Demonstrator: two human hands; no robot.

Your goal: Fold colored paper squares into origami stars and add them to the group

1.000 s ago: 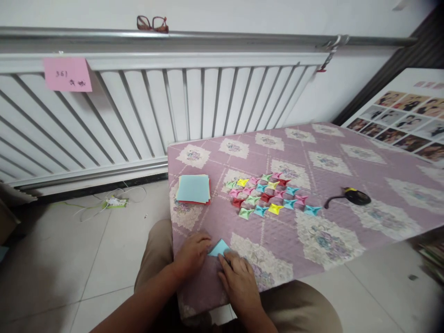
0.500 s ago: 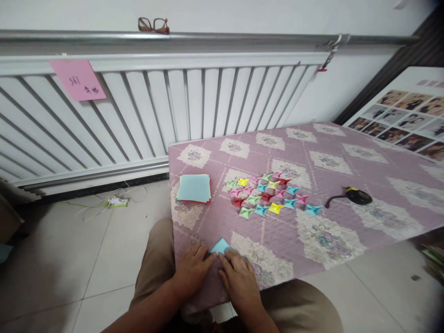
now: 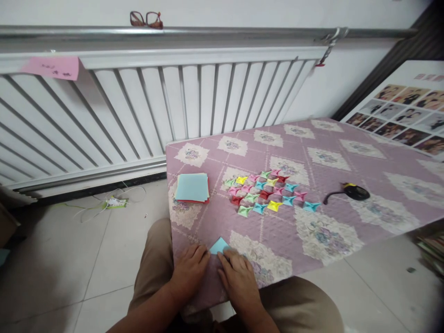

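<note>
Folded blue paper [image 3: 218,246] lies near the front edge of the tabletop [image 3: 217,219], seemingly steadied by left hand [image 3: 190,267] and right hand [image 3: 239,277]; pinching unclear.

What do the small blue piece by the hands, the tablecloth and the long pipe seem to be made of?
Blue piece: likely matte paper, judging by its thin, flat look and sharp corner.
Tablecloth: apparently fabric, dull and slightly puckered, its floral design printed or woven, I can't tell.
Pipe: probably bare metal, grey with a soft sheen.
</note>
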